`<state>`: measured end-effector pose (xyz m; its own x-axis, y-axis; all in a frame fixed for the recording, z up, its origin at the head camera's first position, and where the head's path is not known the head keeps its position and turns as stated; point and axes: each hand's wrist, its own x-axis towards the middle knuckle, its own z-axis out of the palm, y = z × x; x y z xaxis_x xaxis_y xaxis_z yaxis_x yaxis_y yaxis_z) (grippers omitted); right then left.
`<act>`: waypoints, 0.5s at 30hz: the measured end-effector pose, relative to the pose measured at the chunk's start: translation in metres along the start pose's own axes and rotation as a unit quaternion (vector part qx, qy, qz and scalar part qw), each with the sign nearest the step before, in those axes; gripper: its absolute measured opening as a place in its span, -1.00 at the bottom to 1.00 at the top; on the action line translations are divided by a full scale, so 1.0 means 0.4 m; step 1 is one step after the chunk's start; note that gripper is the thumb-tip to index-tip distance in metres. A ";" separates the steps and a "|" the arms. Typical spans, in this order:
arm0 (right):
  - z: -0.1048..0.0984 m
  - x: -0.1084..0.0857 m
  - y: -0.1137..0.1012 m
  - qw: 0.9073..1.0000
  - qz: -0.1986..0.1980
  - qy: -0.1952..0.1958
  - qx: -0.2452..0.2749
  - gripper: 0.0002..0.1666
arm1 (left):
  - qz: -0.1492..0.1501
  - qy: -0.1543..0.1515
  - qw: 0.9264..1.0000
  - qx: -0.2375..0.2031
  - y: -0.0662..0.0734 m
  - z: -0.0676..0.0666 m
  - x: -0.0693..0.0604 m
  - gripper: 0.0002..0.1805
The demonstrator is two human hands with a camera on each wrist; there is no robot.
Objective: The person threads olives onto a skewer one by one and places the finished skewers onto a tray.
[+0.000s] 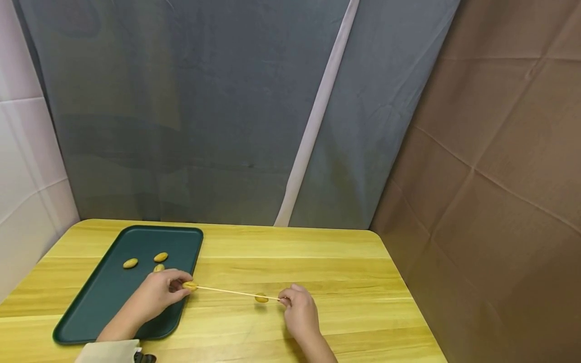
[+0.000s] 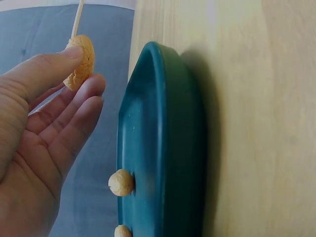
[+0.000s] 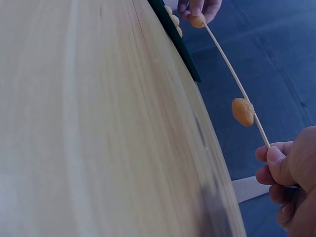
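Fingers (image 2: 47, 71) of L hand (image 1: 156, 295) were clamped, thumb vs. index side, on an oval yellow-brown piece (image 2: 85, 57); remaining fingers loosely bent below it. R hand (image 1: 301, 310) pinched the end of a thin stick (image 1: 224, 291) betw. thumb & forefinger, other fingers curled in. Stick ran betw. the hands, far end meeting the L-hand piece; depth of entry hidden, covered by the piece itself & thumb. A 2nd piece (image 3: 243, 111) sat on the stick nr R hand; stick seemed to pass along its edge, couldn't tell if pierced thru.

Hidden/cut off: L index mostly behind piece (L wrist view); stick cut by top edge there, L hand cut by top edge in R wrist view. Of 3 pieces on the dk green tray (image 1: 102, 302), one (image 1: 159, 267) was partly covered by L hand; the other two, left (image 1: 130, 263) & rear (image 1: 161, 257), showed whole in head view.

Pose: L forearm slanted up from lower L across tray, sleeve (image 1: 109, 352) cut by frame bottom; R forearm slanted up-left, hand above wooden table (image 1: 363, 312).
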<state>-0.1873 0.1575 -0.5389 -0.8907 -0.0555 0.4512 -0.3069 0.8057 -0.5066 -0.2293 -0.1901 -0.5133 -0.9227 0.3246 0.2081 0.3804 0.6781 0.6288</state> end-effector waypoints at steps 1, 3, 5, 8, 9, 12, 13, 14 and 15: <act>0.000 0.000 0.000 1.000 -0.001 0.001 0.000 -0.82 | 0.002 0.000 1.000 0.001 0.000 0.002 0.000 -0.78; 0.001 -0.001 0.001 1.000 -0.002 0.001 -0.002 -0.81 | 0.005 0.001 1.000 0.000 -0.001 0.004 -0.002 -0.78; 0.001 -0.002 0.000 1.000 -0.002 0.001 -0.005 -0.80 | 0.007 0.003 1.000 0.000 -0.001 0.007 -0.004 -0.77; 0.002 -0.004 0.001 1.000 0.000 -0.004 -0.008 -0.79 | 0.010 0.005 1.000 -0.003 0.000 0.009 -0.007 -0.76; 0.002 -0.005 0.001 1.000 0.001 -0.005 -0.008 -0.79 | 0.010 0.005 1.000 -0.005 0.000 0.009 -0.008 -0.76; 0.002 -0.007 0.001 1.000 0.003 -0.009 -0.009 -0.78 | 0.013 0.004 1.000 -0.007 0.001 0.009 -0.008 -0.76; 0.002 -0.007 0.001 1.000 0.003 -0.012 -0.008 -0.78 | 0.013 0.003 1.000 -0.006 0.002 0.009 -0.008 -0.76; 0.002 -0.007 0.000 1.000 0.004 -0.014 -0.008 -0.79 | 0.014 0.002 1.000 -0.005 0.003 0.010 -0.009 -0.76; 0.002 -0.007 0.000 1.000 0.005 -0.016 -0.009 -0.79 | 0.015 0.002 1.000 -0.003 0.004 0.010 -0.009 -0.76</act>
<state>-0.1849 0.1572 -0.5406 -0.9040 -0.0658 0.4224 -0.2922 0.8164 -0.4982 -0.2251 -0.1877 -0.5162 -0.9108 0.3426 0.2304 0.4082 0.6633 0.6272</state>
